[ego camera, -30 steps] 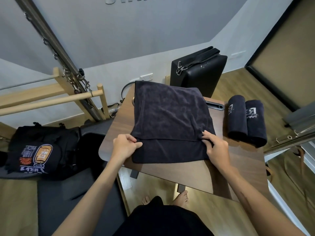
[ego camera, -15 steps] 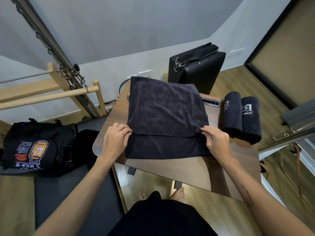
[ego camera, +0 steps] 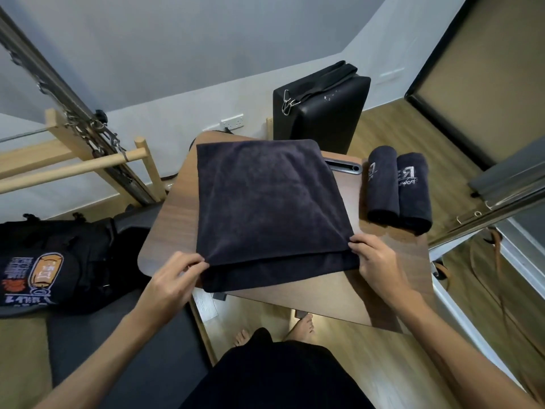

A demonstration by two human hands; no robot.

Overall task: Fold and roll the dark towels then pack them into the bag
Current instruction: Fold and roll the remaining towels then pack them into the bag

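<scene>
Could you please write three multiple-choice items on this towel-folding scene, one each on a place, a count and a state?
1. Where do the rolled towels lie?
A. on the right part of the table
B. in the black bag
C. on the floor

2. How many towels are rolled?
A. one
B. two
C. four

3. How is the flat towel held?
A. it lies untouched
B. one hand lifts it clear
C. the left hand and right hand each pinch a near corner of its top layer

Answers: 1 A, they lie side by side there; 2 B, two rolls show; 3 C, fingers grip both corners.
</scene>
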